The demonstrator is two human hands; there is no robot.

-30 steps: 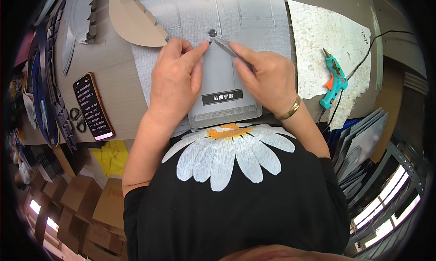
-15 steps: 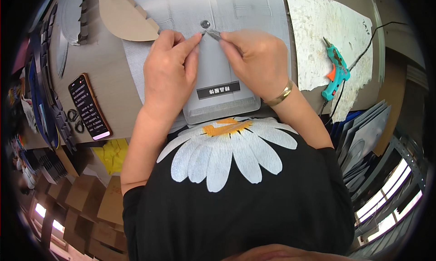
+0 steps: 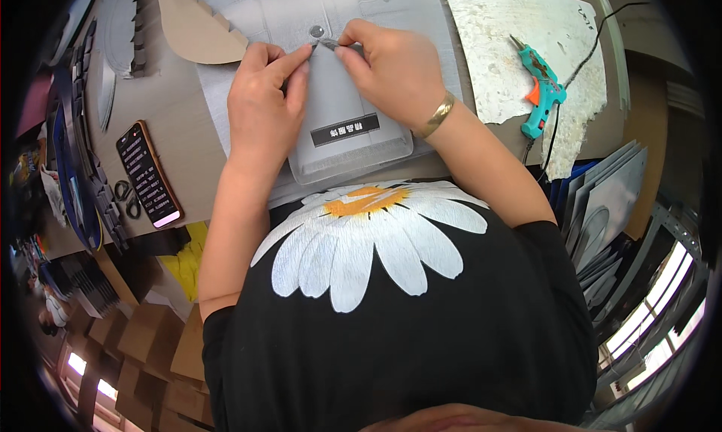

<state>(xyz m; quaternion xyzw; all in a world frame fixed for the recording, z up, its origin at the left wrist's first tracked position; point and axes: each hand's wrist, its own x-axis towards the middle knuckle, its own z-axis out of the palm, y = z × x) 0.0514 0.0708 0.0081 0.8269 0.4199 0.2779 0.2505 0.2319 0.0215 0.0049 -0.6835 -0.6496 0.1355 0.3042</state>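
Observation:
Below a round metal button, my left hand is closed, thumb and forefinger pinching an edge of grey material. My right hand pinches a small dark grey folded edge just right of that spot, the two fingertips close together. Between my forearms lies a smooth grey panel with rounded lower corners. It carries a black label strip and a clear, see-through band along its near end. Under it spreads a larger grey sheet with seam lines. My fingers hide part of the pinched edges.
A beige card piece with a notched edge lies at far left. Nearer are a phone and scissors handles. At right, a teal glue gun with a black cord rests on a stained white sheet. Grey panels stand beyond the table's right edge.
The whole view has shifted, so hands, panel and tools appear a little further up and left. Both hands keep their pinch below the button; the right fingers have changed position slightly.

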